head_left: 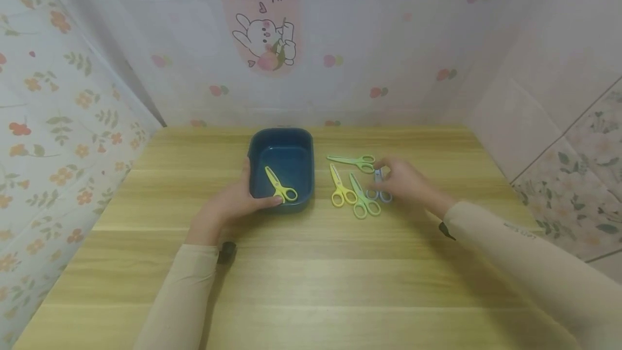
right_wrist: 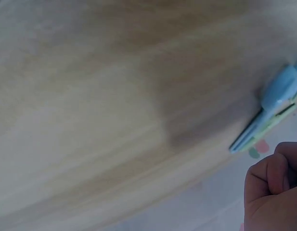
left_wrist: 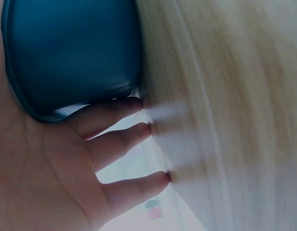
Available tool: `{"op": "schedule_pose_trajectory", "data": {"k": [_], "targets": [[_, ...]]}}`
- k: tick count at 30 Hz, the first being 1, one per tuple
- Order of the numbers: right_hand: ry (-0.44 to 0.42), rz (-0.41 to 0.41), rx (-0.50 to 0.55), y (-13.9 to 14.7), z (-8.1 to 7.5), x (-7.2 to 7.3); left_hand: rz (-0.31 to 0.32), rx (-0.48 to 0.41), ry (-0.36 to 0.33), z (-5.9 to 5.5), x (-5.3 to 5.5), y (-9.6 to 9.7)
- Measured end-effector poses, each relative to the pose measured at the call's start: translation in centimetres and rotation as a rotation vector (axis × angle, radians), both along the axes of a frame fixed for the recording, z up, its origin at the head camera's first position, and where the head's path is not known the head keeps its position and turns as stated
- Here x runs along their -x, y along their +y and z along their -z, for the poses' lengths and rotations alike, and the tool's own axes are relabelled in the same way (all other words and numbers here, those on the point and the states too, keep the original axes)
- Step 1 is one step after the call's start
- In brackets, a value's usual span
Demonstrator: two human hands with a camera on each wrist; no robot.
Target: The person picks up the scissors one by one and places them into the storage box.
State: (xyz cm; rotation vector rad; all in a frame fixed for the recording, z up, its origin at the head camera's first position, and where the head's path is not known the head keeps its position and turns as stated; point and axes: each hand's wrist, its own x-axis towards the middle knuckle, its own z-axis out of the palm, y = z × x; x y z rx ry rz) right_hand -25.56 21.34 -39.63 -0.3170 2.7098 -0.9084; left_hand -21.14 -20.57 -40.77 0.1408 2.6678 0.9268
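A dark blue rectangular container (head_left: 282, 138) stands on the table with yellow scissors (head_left: 274, 176) lying in it. My left hand (head_left: 235, 199) holds its near left corner, thumb over the near rim and fingers along the outer left side. Blue scissors (head_left: 384, 196) lie on the table beneath my right hand (head_left: 400, 180), whose thumb and index finger stand apart around them. Just left of these lie green scissors (head_left: 362, 201) and another yellow pair (head_left: 337, 185). Farther back, a second green pair (head_left: 357, 162) points left. In the right wrist view the lower fingers (right_wrist: 268, 178) are curled.
The wood-patterned table (head_left: 291, 285) reaches back to a white printed cloth (head_left: 364, 31). A flowered cloth (head_left: 63, 112) hangs along the left side, and a patterned wall covering (head_left: 573, 177) borders the right.
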Motion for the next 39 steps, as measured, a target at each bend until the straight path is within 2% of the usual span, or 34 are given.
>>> {"op": "schedule_pose_trajectory", "data": {"k": [8,16,22,27,32,39], "targets": [[-0.017,0.027,-0.082,0.9,1.1,-0.2,0.002,-0.017,0.0,0.1,-0.2,0.0],[0.014,0.039,-0.094,2.1,1.2,-0.1,-0.007,-0.028,0.02,0.0,-0.2,0.0],[-0.004,0.045,-0.098,3.0,1.1,0.0,-0.007,-0.008,0.008,-0.1,-0.2,0.0],[0.016,0.056,-0.089,3.6,1.4,0.0,-0.006,-0.021,0.003,-0.1,-0.2,0.1],[0.022,0.057,-0.104,4.2,1.5,-0.6,0.003,-0.021,0.003,0.1,-0.1,0.2],[-0.02,0.077,-0.166,3.8,1.7,-1.6,-0.006,-0.043,-0.004,-0.1,-0.1,0.2]]}}
